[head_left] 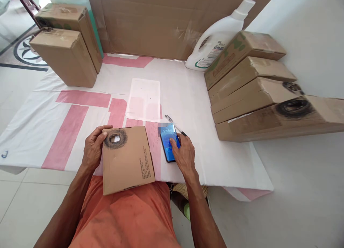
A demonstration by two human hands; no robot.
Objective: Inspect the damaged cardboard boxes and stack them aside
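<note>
My left hand (pixel 93 147) grips the upper left edge of a flat cardboard box (pixel 126 165), thumb on top. This box has a small torn hole ringed by black scribble near its upper left corner and printed text at its lower right. It overhangs the table's front edge above my lap. My right hand (pixel 185 153) is closed around the right side of a smartphone (pixel 167 147), its thumb on the lit blue screen, which reads about 12:56. A pen (pixel 172 121) lies slantwise just past the phone, close to my right fingers.
A thin white sheet (pixel 145 86) lies on the pink-and-white tablecloth (pixel 182 90). Cardboard boxes (pixel 64 60) stand at the left before a teal bottle (pixel 94 29). Several leaning boxes (pixel 249 108) and a white detergent bottle (pixel 215 40) stand at the right. A cardboard panel (pixel 150 22) closes the back.
</note>
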